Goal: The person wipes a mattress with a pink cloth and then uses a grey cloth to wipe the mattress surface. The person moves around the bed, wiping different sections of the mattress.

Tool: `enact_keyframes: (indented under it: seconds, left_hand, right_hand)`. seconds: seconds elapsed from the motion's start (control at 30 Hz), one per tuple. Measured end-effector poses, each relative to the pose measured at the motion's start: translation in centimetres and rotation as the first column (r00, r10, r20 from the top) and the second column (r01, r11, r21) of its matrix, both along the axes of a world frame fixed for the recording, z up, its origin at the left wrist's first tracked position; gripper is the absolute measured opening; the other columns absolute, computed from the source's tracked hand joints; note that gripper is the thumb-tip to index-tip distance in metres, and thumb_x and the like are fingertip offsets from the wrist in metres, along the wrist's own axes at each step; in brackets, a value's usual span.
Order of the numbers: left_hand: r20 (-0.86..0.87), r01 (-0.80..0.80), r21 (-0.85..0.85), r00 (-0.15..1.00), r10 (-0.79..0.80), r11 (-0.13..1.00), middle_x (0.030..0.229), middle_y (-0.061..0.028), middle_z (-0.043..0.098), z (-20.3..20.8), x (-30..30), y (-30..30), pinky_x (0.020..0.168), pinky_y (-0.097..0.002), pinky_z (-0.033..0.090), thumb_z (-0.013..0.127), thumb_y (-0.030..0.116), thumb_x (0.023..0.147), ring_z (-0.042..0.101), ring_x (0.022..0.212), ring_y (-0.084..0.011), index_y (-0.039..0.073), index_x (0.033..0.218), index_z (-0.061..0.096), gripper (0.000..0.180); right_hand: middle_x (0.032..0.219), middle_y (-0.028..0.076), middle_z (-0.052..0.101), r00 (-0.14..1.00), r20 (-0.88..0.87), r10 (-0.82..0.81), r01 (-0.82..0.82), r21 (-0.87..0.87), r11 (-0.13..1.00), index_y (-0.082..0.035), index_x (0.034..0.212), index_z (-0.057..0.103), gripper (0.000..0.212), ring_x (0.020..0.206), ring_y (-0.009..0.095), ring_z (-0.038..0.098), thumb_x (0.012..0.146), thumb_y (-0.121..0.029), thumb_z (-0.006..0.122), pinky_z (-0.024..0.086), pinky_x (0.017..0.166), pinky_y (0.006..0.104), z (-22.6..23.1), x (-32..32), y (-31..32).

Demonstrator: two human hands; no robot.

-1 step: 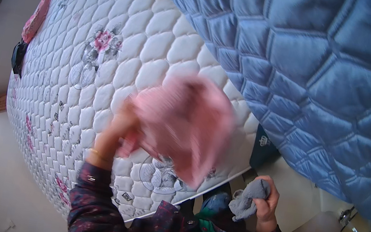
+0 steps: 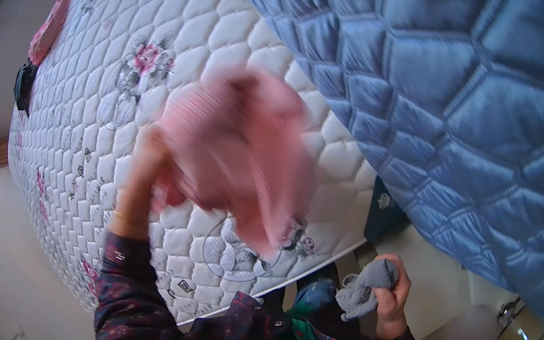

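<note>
A pink cloth [image 2: 240, 144], blurred by motion, hangs bunched and partly spread above the white quilted mattress [image 2: 208, 81]. My left hand [image 2: 155, 151] is closed on its left edge, and the fingers are smeared. Lower right, near my body, my right hand [image 2: 396, 296] grips a crumpled grey cloth [image 2: 364, 288], with a loose string-like bit at its left side. That grey cloth is held beside the mattress's near corner, apart from the pink one.
A blue quilted cover [image 2: 427, 88] lies over the right part of the bed. By the mattress corner is a dark green item [image 2: 382, 212]. A pink item [image 2: 51, 28] and a black item [image 2: 25, 87] lie at the far left edge. A shiny metallic object [image 2: 519, 336] stands at right.
My left hand and the pink cloth have moved left and away from me over the mattress. My right hand with the grey cloth has barely moved.
</note>
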State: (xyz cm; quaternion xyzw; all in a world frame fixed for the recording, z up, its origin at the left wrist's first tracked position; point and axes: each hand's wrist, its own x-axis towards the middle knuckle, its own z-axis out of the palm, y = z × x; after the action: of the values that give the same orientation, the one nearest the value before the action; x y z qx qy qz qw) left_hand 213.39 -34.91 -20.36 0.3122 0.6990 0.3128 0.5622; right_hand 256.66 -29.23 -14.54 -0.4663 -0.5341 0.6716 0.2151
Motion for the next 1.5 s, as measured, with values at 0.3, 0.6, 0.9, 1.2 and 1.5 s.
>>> enact_keyframes:
  seconds: [0.3, 0.6, 0.9, 1.2, 1.5]
  left_hand:
    - [-0.154, -0.253, 0.350, 0.934, 0.322, 0.902, 0.076, -0.0114, 0.061, -12.5, 0.6, 10.6, 0.058, -0.0332, 0.049, 0.056, 0.013, 0.082, 0.059, 0.068, -0.0224, 0.003, 0.081, 0.063, 0.012]
    - [-0.392, 0.760, 0.111, 0.626, -0.674, 0.641, 0.086, -0.0177, 0.065, -9.9, 28.3, -4.6, 0.068, -0.0430, 0.051, 0.062, 0.017, 0.075, 0.063, 0.075, -0.0358, 0.004, 0.103, 0.063, 0.031]
    - [-0.283, 0.185, 0.016, 0.943, -0.173, 0.983, 0.096, -0.0093, 0.066, 4.1, 12.3, -14.3, 0.074, -0.0316, 0.051, 0.058, 0.006, 0.078, 0.061, 0.082, -0.0160, -0.002, 0.103, 0.063, 0.027]
    - [-0.066, -0.331, 0.667, 0.866, 0.495, 0.668, 0.094, -0.0071, 0.064, -6.3, 8.2, -0.3, 0.060, -0.0259, 0.049, 0.051, 0.004, 0.085, 0.059, 0.071, -0.0136, 0.005, 0.111, 0.058, 0.026]
    - [-0.824, 0.998, 0.059, 0.055, -0.564, 0.011, 0.085, -0.0106, 0.067, -11.9, 32.5, -5.9, 0.065, -0.0423, 0.052, 0.054, 0.023, 0.083, 0.065, 0.077, -0.0290, 0.009, 0.084, 0.068, 0.020]
  right_hand:
    - [0.093, 0.008, 0.054, 0.988, -0.044, -0.149, 0.151, 0.033, 0.988, 0.003, 0.102, 0.053, 0.035, 0.084, 0.014, 0.053, 0.067, -0.003, 0.051, 0.044, 0.079, 0.0274, 1.5, 4.1, -3.4]
    - [0.093, 0.008, 0.054, 0.992, -0.066, -0.106, 0.116, 0.170, 0.979, 0.004, 0.101, 0.054, 0.037, 0.083, 0.014, 0.054, 0.065, -0.005, 0.051, 0.044, 0.076, 0.0270, 6.0, 8.1, -9.0]
    - [0.094, 0.007, 0.054, 0.973, -0.045, -0.225, 0.229, 0.212, 0.950, 0.003, 0.099, 0.054, 0.035, 0.082, 0.014, 0.053, 0.065, -0.005, 0.052, 0.044, 0.075, 0.0270, 10.4, 13.3, -20.2]
    - [0.095, 0.008, 0.055, 0.971, 0.076, -0.225, 0.213, 0.143, 0.967, 0.002, 0.103, 0.053, 0.036, 0.086, 0.015, 0.055, 0.067, -0.005, 0.053, 0.045, 0.079, 0.0283, 11.5, 15.5, -27.9]
    - [0.093, 0.007, 0.056, 0.973, 0.156, -0.169, 0.164, 0.047, 0.985, 0.002, 0.105, 0.053, 0.036, 0.087, 0.015, 0.055, 0.070, -0.003, 0.054, 0.044, 0.080, 0.0279, 8.0, 18.1, -30.6]
